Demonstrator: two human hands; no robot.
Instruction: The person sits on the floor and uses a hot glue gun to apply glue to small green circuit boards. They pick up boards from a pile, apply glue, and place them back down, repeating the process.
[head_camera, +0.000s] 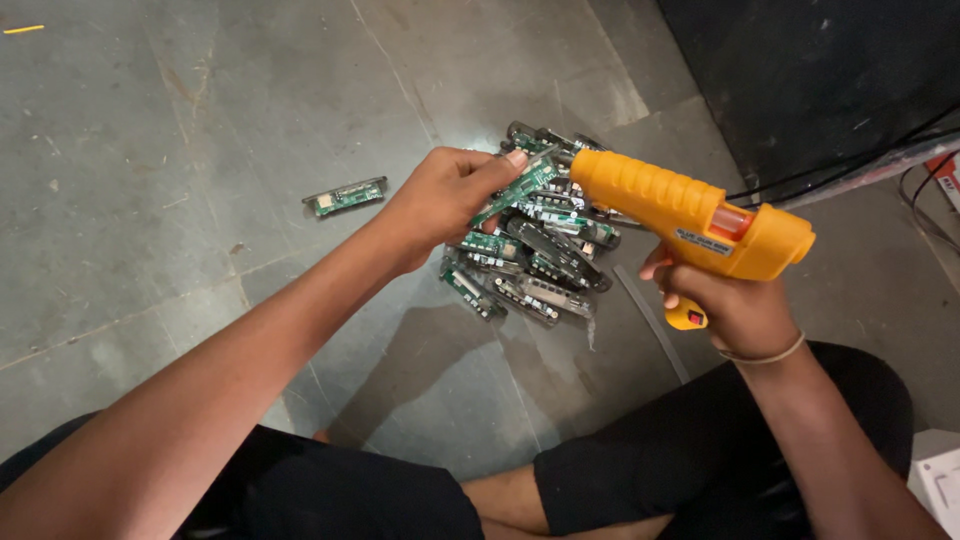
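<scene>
My left hand holds a narrow green circuit board by its lower end, tilted up to the right. My right hand grips an orange glue gun by the handle, and the gun's nozzle meets the upper end of the held board. Below both hands lies a pile of similar green circuit boards on the grey floor. One single circuit board lies apart to the left of the pile.
I sit cross-legged on a grey stone floor, with my knees in dark shorts at the bottom. A dark wall and black cables run at the upper right. A white box sits at the lower right edge.
</scene>
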